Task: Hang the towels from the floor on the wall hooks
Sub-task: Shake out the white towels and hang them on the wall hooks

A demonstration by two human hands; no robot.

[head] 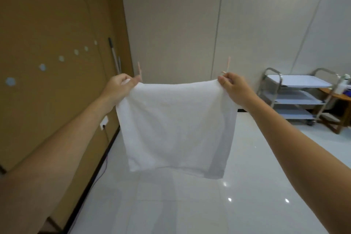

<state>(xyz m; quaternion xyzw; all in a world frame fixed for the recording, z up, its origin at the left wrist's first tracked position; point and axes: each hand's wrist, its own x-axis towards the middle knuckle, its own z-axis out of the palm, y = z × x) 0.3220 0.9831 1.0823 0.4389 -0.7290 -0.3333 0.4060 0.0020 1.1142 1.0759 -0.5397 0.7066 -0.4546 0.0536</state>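
two hooks (pixel 228 64): on the wall (pixel 171 24), one just above each hand
left hand (pixel 119 86): fingers (pixel 133 80) clamped on the towel's top left corner
right hand (pixel 232 86): fingers (pixel 223 80) clamped on its top right corner
towel (pixel 174 127): white, held up, spread wide, hangs above the floor (pixel 247 195), near the hooks
cart (pixel 296 97): far right, on the floor

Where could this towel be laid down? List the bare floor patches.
Bare white floor lies under the towel and between it and the serving trolley. Crowded: the right corner with trolley and wooden table; a cable runs along the left wall.
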